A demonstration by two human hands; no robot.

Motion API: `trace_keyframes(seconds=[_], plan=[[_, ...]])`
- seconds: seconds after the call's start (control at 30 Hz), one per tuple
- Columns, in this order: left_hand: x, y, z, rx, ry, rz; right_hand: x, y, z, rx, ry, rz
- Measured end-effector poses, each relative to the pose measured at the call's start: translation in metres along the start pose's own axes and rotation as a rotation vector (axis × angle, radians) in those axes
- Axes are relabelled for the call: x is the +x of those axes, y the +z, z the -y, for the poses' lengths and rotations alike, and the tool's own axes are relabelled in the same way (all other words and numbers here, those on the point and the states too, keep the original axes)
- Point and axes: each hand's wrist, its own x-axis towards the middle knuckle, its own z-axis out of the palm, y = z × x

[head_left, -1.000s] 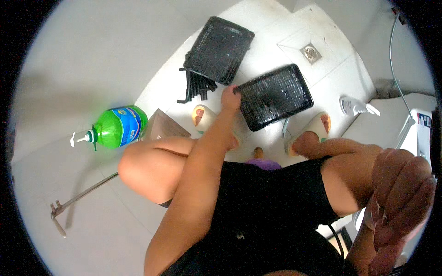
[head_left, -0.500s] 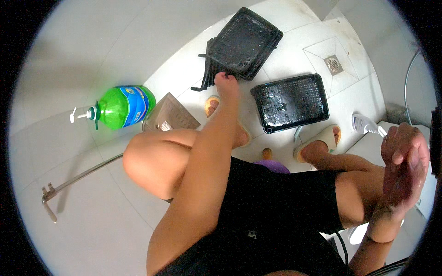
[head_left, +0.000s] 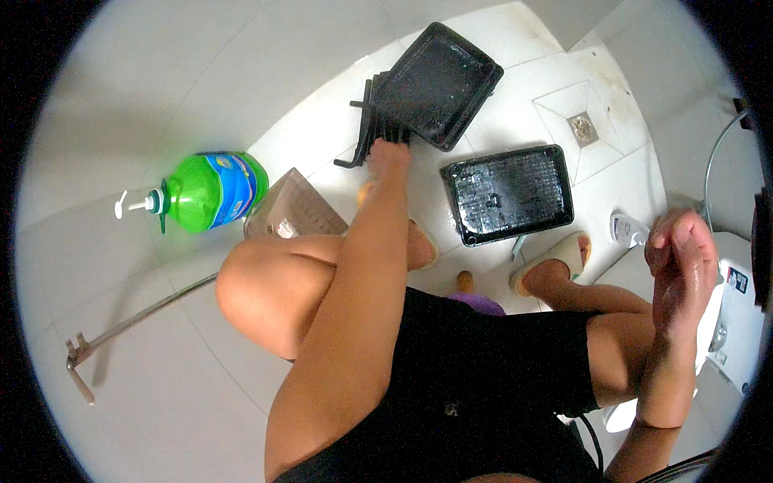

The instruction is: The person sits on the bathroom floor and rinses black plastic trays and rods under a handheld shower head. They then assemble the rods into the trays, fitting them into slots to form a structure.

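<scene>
My left hand (head_left: 390,153) reaches down to a black ribbed piece (head_left: 369,121) with projecting bars, its fingers closed at the near end and partly hidden. Overlapping that piece is a shallow black tray (head_left: 441,84) with raised edges, lying tilted. A second black tray (head_left: 511,193), wet and shiny with a bumpy bottom, rests flat on the floor near my feet. My right hand (head_left: 683,258) is raised at the right, wet, with its fingers curled in and nothing seen in them.
A green liquid jug (head_left: 193,193) with a white pump stands left beside a brownish translucent bin (head_left: 298,211). A floor drain (head_left: 583,127) lies at the far right. Near my right foot is a white bottle (head_left: 626,230). Something purple (head_left: 475,303) shows between my legs.
My left hand has shifted slightly left from the tilted tray's corner toward the ribbed piece. My right hand has moved a little left and up. The whole view has shifted slightly.
</scene>
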Motion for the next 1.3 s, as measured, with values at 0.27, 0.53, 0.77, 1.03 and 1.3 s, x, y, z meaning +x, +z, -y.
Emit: trace_keyframes(seconds=[0.27,0.53,0.77,1.03,1.3], plan=[[0.020,-0.017,0.034,0.027,-0.020,-0.020,0.005,0.014,0.003,-0.011,0.011,0.112],[0.026,-0.034,0.023,-0.030,-0.140,0.101,0.004,0.023,0.005,-0.031,0.010,0.089],[0.043,-0.022,0.032,-0.047,-0.065,0.198,0.002,0.021,0.001,-0.052,-0.012,0.095],[0.043,-0.009,0.033,-0.055,0.016,0.073,0.004,0.025,0.001,-0.075,0.017,0.086],[0.056,-0.021,0.043,-0.130,0.033,0.025,0.003,0.026,0.005,-0.056,-0.007,0.077]])
